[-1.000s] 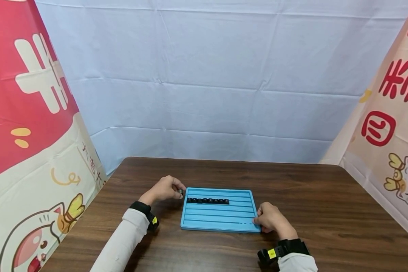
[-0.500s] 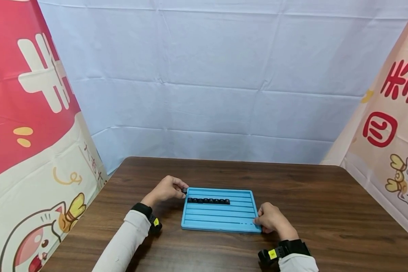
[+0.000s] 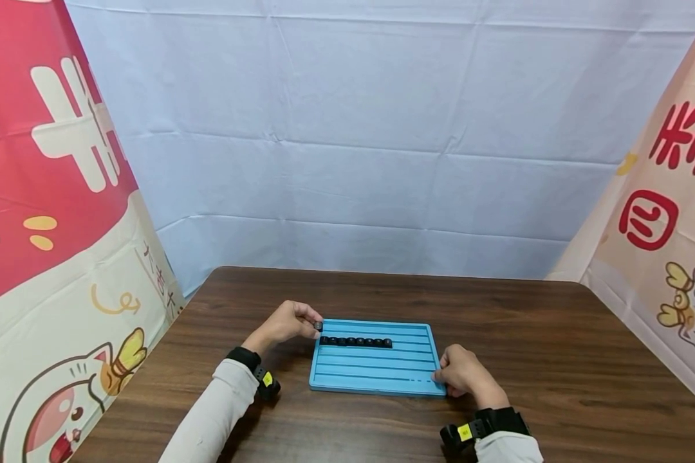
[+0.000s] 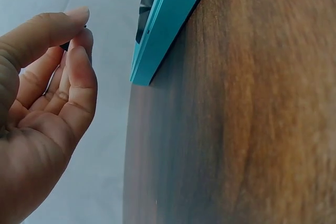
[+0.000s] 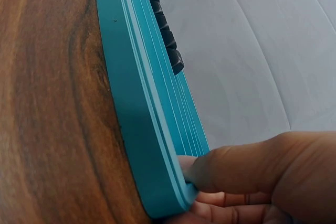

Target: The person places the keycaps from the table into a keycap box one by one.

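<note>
A light-blue ridged tray (image 3: 370,379) lies on the table, with a row of several black keycaps (image 3: 356,342) along one groove, starting at its left side. Over the tray's far left corner my left hand (image 3: 286,321) pinches a single black keycap (image 3: 318,326) between thumb and fingers. In the left wrist view only a dark sliver of that keycap (image 4: 65,46) shows; the fingers hide the rest. My right hand (image 3: 466,372) holds the tray's near right corner, its thumb (image 5: 226,169) over the rim in the right wrist view and other fingers at the side.
The brown wooden table (image 3: 556,360) extends around the tray. A pale blue cloth (image 3: 347,141) hangs behind its far edge. Printed cloths stand at the left (image 3: 64,289) and right (image 3: 660,257). Each wrist wears a black strap with a small camera.
My left hand has moved slightly right with its keycap, from beside the tray to over its far left corner. The right hand keeps its place on the tray.
</note>
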`<state>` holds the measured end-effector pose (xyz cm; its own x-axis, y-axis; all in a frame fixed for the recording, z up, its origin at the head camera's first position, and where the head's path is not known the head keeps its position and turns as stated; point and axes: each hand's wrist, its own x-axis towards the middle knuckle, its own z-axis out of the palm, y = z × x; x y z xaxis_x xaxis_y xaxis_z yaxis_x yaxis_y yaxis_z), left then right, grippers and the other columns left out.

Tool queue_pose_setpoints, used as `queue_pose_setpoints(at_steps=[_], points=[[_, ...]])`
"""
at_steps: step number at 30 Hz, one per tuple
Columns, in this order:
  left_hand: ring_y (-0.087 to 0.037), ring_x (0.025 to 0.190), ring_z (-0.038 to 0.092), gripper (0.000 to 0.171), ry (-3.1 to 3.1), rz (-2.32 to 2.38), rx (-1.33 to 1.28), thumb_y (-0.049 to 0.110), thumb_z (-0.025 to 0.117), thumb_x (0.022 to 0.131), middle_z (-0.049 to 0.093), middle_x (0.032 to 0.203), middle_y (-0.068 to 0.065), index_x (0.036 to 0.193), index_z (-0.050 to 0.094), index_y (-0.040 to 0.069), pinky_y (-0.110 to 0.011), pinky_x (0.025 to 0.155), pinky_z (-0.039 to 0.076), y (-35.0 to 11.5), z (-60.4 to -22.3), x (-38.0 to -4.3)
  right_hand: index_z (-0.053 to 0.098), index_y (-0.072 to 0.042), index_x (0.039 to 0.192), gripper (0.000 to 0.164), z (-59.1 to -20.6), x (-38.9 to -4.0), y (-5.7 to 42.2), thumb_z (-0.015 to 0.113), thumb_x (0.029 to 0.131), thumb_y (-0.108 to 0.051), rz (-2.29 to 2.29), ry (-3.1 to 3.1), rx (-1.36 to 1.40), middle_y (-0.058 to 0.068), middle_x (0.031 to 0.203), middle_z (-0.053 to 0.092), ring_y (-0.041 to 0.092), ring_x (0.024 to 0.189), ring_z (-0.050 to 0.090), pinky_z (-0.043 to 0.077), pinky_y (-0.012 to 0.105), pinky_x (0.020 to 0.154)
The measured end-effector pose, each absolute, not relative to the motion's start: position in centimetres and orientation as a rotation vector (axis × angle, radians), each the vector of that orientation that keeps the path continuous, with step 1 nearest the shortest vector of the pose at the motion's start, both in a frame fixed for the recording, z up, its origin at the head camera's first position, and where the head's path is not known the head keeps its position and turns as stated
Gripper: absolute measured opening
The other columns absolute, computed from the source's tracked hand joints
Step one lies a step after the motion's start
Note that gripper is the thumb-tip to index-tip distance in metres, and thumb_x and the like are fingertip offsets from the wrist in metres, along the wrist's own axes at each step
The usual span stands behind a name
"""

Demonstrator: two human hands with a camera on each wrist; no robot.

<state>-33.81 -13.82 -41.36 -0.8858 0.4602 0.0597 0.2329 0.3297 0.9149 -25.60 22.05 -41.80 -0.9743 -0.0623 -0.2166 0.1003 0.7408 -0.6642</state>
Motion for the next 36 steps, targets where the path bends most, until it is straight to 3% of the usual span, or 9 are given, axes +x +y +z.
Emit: queue_pose_setpoints(at_steps=[9,36], points=[[-0.019,0.073,0.063,0.021,2.415,1.555,0.6,-0.003,0.074,0.075,0.065,0.086,-0.01,0.095,0.067,-0.002,-0.032,0.07,0.054,-13.6,-41.4,-33.6,0.046,-0.002,0.071,0.023,-41.8,-25.6,22.1,0.066,0.081,0.002,-1.063,2.725,0.019,0.011,0.066,0.048,0.019,0.051,0.054,0.05,0.028,0.046],[-0.016,0.08,0.056,0.016,2.669,1.291,0.758,0.004,0.074,0.077,0.061,0.085,0.0,0.091,0.068,0.007,-0.029,0.068,0.051,-10.6,-41.3,-34.1,0.046,-0.002,0.071,0.023,-41.7,-25.5,22.1,0.067,0.08,0.002,-1.075,2.716,0.036,0.011,0.063,0.049,0.019,0.049,0.053,0.05,0.029,0.045]])
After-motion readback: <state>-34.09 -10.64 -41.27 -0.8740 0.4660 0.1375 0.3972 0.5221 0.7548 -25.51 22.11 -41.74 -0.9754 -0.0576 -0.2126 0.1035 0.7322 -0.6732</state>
